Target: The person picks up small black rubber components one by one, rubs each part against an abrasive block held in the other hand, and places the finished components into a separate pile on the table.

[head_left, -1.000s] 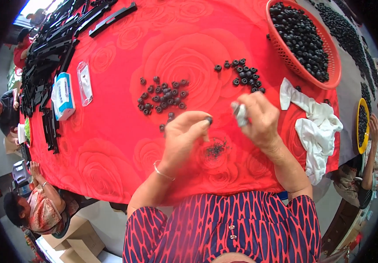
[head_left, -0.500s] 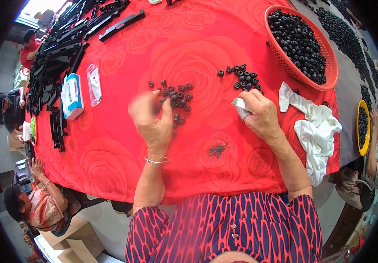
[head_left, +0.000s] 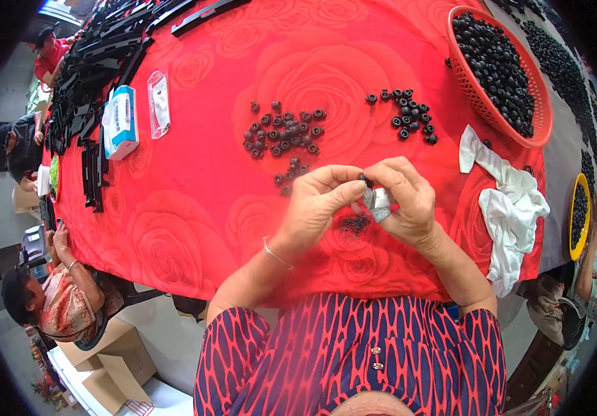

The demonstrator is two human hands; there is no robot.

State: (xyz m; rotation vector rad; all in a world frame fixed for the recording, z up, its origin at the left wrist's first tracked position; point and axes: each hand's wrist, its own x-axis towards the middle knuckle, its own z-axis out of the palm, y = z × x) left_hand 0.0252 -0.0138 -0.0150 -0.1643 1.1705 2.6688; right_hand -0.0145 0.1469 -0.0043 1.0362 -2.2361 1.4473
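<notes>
My left hand (head_left: 318, 208), with a thin bangle at its wrist, pinches a small round black plastic part (head_left: 364, 179) at its fingertips. My right hand (head_left: 409, 204) is closed on a small white-and-grey wrapped piece (head_left: 381, 202), its tip pressed up to the black part. What the wrapping covers is hidden by the fingers. Dark shavings (head_left: 354, 224) lie on the red cloth just below the hands. Beyond them sit two loose groups of such black parts, a left group (head_left: 286, 132) and a right group (head_left: 413, 116).
A red plastic basket (head_left: 546, 104) heaped with black parts stands far right, with white cloth gloves (head_left: 510, 208) nearer. At left are a blue-white box (head_left: 119, 125), a clear plastic case (head_left: 159, 104) and piled long black pieces (head_left: 97, 76). Other people sit around the table.
My left hand has come from beside the left group to meet my right hand, bringing a black part. The right hand has drawn nearer to me. The whole view has shifted slightly.
</notes>
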